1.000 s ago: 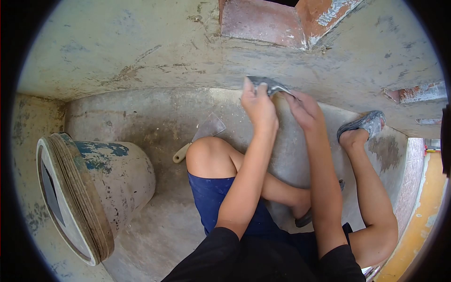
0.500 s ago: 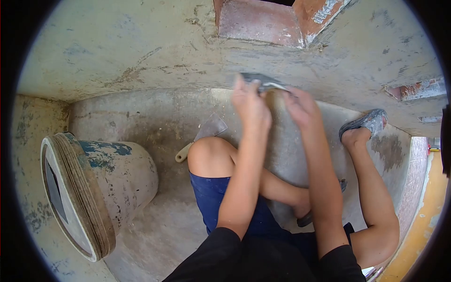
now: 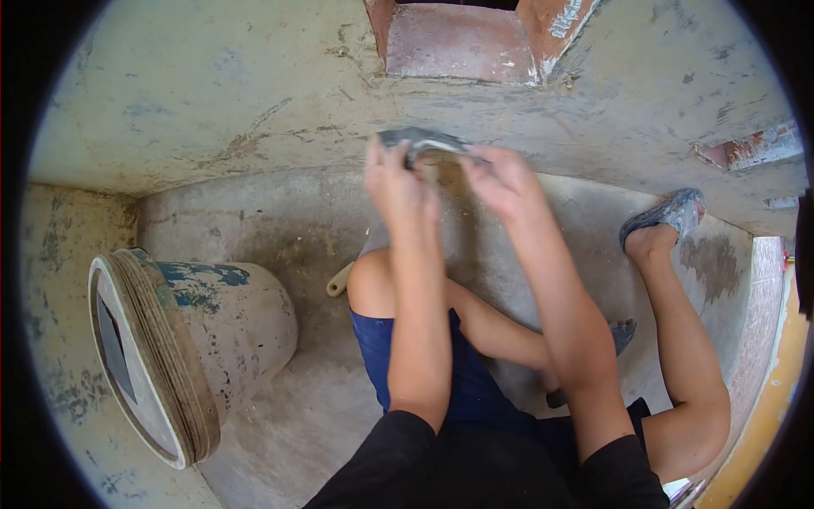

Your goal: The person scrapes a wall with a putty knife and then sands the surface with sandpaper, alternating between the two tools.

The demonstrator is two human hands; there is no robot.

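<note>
A bent dark grey sheet (image 3: 424,138), which looks like sandpaper, stretches between my two hands close to the lower wall. My left hand (image 3: 398,185) is closed on its left end. Pinched at its right end, my right hand (image 3: 502,178) is slightly lower. The sheet is curved, with a pale shine along its lower edge, and motion blurs it a little. Just behind it stands the scuffed grey-green wall (image 3: 254,102). A putty knife lies on the floor by my left knee; its cream handle (image 3: 339,280) shows, while the blade is mostly hidden.
At the left a paint-stained white bucket (image 3: 229,331) stands on the concrete floor (image 3: 280,424), with a flat dark piece in its mouth. A recessed reddish opening (image 3: 462,42) is above my hands. My feet, in grey-smeared shoes (image 3: 666,216), are to the right.
Both hands have moved left along the wall with the grey sheet, which is now more curved. The view has shifted slightly, and my left knee and arm now cover more of the putty knife.
</note>
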